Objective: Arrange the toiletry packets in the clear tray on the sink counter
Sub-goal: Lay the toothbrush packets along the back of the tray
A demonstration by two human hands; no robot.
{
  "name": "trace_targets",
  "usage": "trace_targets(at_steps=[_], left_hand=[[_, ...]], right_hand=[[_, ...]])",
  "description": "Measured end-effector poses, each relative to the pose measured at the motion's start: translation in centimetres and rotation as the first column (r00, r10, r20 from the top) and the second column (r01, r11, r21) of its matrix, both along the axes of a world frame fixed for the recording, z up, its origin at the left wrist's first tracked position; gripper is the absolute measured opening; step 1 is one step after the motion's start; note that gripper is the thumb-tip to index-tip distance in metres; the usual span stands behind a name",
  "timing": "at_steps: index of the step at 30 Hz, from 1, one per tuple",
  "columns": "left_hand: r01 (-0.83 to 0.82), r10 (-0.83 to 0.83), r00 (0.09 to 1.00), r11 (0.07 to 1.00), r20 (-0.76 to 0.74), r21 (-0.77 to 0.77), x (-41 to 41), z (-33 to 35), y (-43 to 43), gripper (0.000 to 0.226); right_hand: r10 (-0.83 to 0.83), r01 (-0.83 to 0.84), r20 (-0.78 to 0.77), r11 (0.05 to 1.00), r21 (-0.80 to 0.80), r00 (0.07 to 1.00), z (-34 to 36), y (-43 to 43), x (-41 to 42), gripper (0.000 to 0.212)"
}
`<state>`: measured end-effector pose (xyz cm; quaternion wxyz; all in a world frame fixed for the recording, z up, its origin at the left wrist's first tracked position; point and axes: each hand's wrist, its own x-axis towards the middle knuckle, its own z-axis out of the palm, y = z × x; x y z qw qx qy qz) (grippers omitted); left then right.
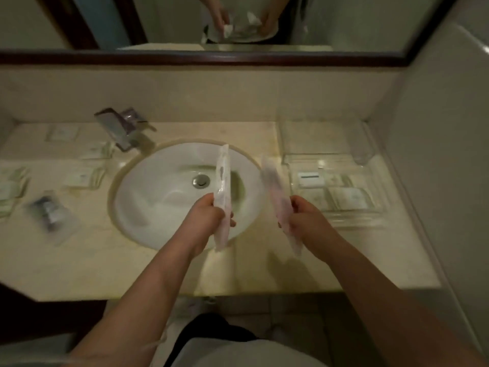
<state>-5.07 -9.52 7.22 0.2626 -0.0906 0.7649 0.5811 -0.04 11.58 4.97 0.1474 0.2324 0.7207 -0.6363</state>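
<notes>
Midway, I judge: the clear tray (370,218) at three o'clock holds a few packets; each hand, left hand (209,215) and right hand (307,215), grips one long packet over the sink (158,207); loose packets (82,177) at nine o'clock await on the worktop (105,260).

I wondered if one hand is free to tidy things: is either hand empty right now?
No, the left hand grips one long packet over the sink, and the right hand grips another long packet.

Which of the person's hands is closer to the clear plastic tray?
Right. The right hand is just beside the clear plastic tray; the left hand is over the sink.
</notes>
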Motion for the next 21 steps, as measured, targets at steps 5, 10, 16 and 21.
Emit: trace_targets(at_steps=[5,10,16,21], left_hand=[[0.153,-0.151,0.987,0.988,-0.056,0.021,0.6,0.3,5.2,0.028],[0.209,-0.206,0.978,0.972,-0.035,0.111,-1.6,-0.3,9.0,0.017],[0.343,-0.406,0.891,0.896,-0.205,-0.282,-6.1,-2.3,13.1,0.007],[0.383,-0.567,0.753,0.791,-0.335,-0.477,-8.4,-3.0,17.3,0.021]], right_hand=[[-0.117,0.107,-0.083,0.987,-0.123,0.990,0.4,5.3,1.1,0.025],[-0.139,0.137,-0.119,0.990,-0.025,0.983,0.3,8.5,0.1,0.033],[-0.247,0.255,-0.115,0.965,0.054,0.962,0.6,13.3,-1.6,0.021],[-0.288,0.320,-0.183,0.931,0.177,0.940,1.8,16.6,-2.4,0.020]])
